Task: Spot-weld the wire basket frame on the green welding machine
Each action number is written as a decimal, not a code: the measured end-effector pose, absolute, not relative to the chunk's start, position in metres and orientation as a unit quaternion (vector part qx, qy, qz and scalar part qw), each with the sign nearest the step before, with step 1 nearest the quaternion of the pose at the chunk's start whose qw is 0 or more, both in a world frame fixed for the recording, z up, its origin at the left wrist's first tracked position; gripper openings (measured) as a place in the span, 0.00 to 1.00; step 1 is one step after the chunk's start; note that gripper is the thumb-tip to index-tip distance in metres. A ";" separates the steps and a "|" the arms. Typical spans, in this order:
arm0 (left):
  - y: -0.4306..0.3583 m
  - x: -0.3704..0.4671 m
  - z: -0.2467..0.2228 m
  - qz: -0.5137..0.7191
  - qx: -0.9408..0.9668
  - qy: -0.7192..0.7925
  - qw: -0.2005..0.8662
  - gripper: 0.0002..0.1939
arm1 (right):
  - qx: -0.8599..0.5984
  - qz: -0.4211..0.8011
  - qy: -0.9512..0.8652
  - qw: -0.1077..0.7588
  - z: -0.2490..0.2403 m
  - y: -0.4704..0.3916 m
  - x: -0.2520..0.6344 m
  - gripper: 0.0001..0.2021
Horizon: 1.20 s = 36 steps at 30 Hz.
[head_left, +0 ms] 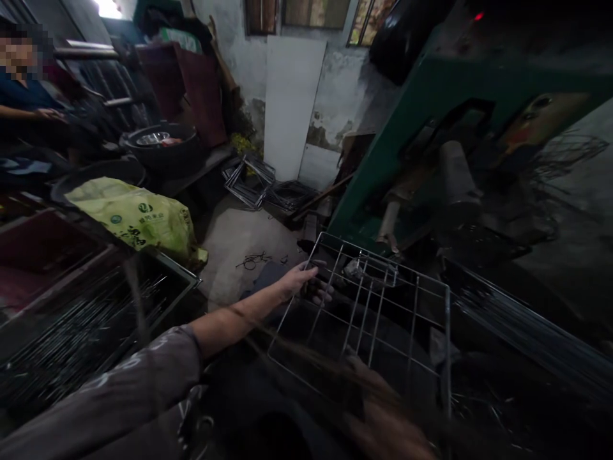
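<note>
A rectangular wire rack (378, 297) of thin metal rods lies tilted in front of me, with a small wire loop on its far side. My left hand (306, 284) is at its left edge, thumb above and fingers below, closed around the outer wire. At the near side of the rack, my right hand (378, 396) is dark and smeared by motion. It overlaps the near wires, and its grip cannot be made out.
A green machine (383, 147) stands just beyond the rack. Bundled rods (522, 319) lie at right, more thin rods (90, 332) at left. A yellow-green sack (143, 214), black tub (163, 153) and stacked wire frames (249, 182) lie farther off. Another person (29, 108) sits far left.
</note>
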<state>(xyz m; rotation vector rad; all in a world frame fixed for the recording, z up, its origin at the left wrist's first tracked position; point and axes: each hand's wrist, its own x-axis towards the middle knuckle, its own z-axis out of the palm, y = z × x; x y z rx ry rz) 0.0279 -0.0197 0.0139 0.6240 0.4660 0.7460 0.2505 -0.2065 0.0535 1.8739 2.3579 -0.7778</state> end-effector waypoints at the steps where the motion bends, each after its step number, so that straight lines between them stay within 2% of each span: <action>1: -0.020 0.028 0.015 0.356 0.298 0.226 0.856 0.32 | 0.594 -0.244 0.766 0.028 0.051 -0.208 0.251 0.35; 3: -0.020 0.027 0.018 0.362 0.297 0.232 0.852 0.32 | 0.583 -0.221 0.781 0.044 0.045 -0.212 0.252 0.34; 8: -0.021 0.026 0.027 0.365 0.303 0.228 0.850 0.32 | 0.559 -0.144 0.817 0.009 0.035 -0.219 0.258 0.29; 14: -0.014 0.029 0.035 0.378 0.324 0.219 0.839 0.30 | 0.559 -0.174 0.809 -0.049 0.033 -0.221 0.265 0.27; 22: 0.011 0.040 0.046 0.353 0.334 0.201 0.851 0.35 | 0.559 -0.220 0.795 -0.087 0.044 -0.202 0.266 0.27; 27: 0.030 0.053 0.047 0.360 0.337 0.205 0.846 0.31 | 0.578 -0.229 0.782 -0.040 0.059 -0.185 0.269 0.28; 36: 0.058 0.065 0.037 0.368 0.348 0.188 0.842 0.33 | 0.605 -0.267 0.750 -0.017 0.071 -0.159 0.275 0.31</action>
